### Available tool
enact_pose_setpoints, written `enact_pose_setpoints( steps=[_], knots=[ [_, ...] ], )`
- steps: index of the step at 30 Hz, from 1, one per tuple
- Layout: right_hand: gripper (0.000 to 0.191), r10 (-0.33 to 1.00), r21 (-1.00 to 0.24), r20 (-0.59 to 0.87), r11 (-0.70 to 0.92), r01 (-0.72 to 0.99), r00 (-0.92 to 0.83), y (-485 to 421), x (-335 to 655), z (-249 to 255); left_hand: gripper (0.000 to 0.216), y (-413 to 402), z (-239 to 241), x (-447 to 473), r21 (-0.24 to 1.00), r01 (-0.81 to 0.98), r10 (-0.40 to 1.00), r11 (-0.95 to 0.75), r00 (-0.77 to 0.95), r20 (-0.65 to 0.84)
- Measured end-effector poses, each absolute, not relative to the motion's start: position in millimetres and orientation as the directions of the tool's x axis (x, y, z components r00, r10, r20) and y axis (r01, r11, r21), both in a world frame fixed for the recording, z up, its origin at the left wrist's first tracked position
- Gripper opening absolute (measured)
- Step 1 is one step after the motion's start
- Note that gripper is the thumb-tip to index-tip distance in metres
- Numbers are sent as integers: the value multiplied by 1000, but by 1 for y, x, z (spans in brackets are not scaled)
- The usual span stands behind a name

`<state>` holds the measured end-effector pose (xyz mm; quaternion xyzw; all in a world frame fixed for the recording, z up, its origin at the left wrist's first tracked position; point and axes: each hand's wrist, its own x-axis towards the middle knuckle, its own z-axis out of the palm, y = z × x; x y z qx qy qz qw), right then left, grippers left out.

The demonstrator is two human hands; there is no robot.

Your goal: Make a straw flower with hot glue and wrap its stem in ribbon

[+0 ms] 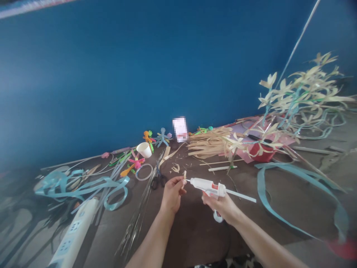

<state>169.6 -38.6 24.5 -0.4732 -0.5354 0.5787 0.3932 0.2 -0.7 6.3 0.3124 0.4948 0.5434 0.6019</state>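
Note:
My right hand (pixel 220 206) is wrapped round the handle of a white glue gun (pixel 208 187), which has a glue stick (pixel 242 196) poking out of its back end. Its nozzle points left and meets a small cream-coloured strip (pixel 185 174) pinched in the fingertips of my left hand (pixel 173 191). Whether nozzle and strip touch is too small to tell. Just left of that hand lie dark-handled scissors (pixel 158 179). Curled pale shavings (pixel 175 168) are scattered on the brown table beyond my left hand.
Thin wires (pixel 139 212) and a power strip (pixel 75 232) lie to the left, near light-blue ribbon (pixel 92 186). A paper cup (pixel 144 149), tape ring (pixel 144 172) and pipe-cleaner figures (pixel 162 137) stand behind. Tan strips (pixel 209 142), pale flowers (pixel 304 89) and more ribbon (pixel 260 190) occupy the right.

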Motion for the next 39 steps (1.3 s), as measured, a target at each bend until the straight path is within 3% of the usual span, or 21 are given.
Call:
enact_pose_setpoints(
  steps=[7, 13, 27, 39],
  knots=[
    [23, 983, -993, -4, 17, 114, -183, -39, 168, 23, 18, -1, 7, 0, 915, -347, 967, 207, -71, -246],
    [25, 964, -998, -28, -11, 68, -264, -40, 165, 20, 19, -2, 12, 2, 920, -331, 963, 211, -92, -254],
    [17, 976, -991, 9, 38, 130, -217, -40, 167, 11, 20, -3, 13, 4, 944, -271, 967, 186, -118, -224],
    [21, 981, -994, -6, 17, 112, -196, -41, 168, 25, 15, -3, 9, 2, 937, -294, 970, 186, -94, -222]
  ],
)
